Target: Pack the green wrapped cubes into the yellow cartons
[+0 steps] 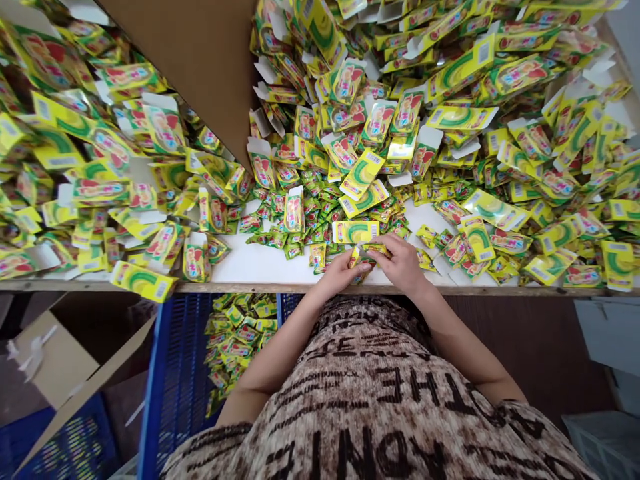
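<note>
My left hand [339,272] is closed at the front edge of the table, pinching a small yellow-and-green packet [355,256] between thumb and fingers. Facing it, my right hand [403,265] grips a small yellow carton [376,248], mostly covered by the fingers, with a pale flap toward the left hand. The two hands almost meet. Just beyond them lies another yellow carton [355,232], flat on the white tabletop [260,263]. A heap of small green wrapped packets [323,203] spreads behind it, and a carton [294,209] stands upright among them.
Piles of yellow cartons, many with open white flaps, cover the left [100,147] and right [550,167]. A brown cardboard panel [195,60] leans between piles. Below the edge, a blue crate [175,360] holds filled cartons [243,327]; an open cardboard box [60,353] stands left.
</note>
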The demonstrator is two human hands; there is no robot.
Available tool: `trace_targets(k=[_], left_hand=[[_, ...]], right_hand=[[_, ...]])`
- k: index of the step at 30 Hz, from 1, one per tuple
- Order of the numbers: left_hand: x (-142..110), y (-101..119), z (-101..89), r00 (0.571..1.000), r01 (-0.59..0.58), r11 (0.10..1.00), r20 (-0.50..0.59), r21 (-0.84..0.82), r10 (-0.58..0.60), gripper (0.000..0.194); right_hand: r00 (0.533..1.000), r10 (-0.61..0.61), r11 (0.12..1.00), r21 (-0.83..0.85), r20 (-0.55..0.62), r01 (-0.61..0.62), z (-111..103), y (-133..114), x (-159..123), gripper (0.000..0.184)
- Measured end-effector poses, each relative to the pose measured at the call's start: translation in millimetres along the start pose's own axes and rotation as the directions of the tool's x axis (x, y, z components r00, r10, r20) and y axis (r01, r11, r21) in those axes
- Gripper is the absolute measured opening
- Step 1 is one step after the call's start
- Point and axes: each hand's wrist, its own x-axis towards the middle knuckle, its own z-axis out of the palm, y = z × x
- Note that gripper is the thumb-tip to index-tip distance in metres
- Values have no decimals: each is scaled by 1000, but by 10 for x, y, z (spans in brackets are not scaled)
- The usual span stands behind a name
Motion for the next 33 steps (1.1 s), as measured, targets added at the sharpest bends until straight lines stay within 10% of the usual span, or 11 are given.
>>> trace_targets(k=[7, 13, 20, 24, 27, 33], left_hand=[[-116, 9, -12, 998, -27, 999, -56, -47, 24, 29], [-163, -103, -21, 999, -26, 973, -25, -230, 21, 31], [-207, -101, -50, 1000, -18, 974, -22, -224, 13, 38], [-265, -79, -77, 997, 11, 982, -74, -191, -25, 43], [-284, -53, -80, 990, 35, 957, -121, -290, -73, 41], [-239, 77, -203, 974, 206, 776, 50, -596, -220, 30]], right_hand=[[882, -17, 979, -172, 471, 111, -250, -201, 158, 20], [958, -55, 990, -113, 282, 90, -225, -121, 192, 13], [899, -168, 930, -237, 405, 281, -86, -131, 52, 25], [959, -103, 995, 40, 266, 96, -37, -90, -61, 25], [978, 195, 911, 354, 80, -210, 46, -38, -188, 29], [877, 361, 606, 634, 319, -480, 228, -73, -320, 33]])
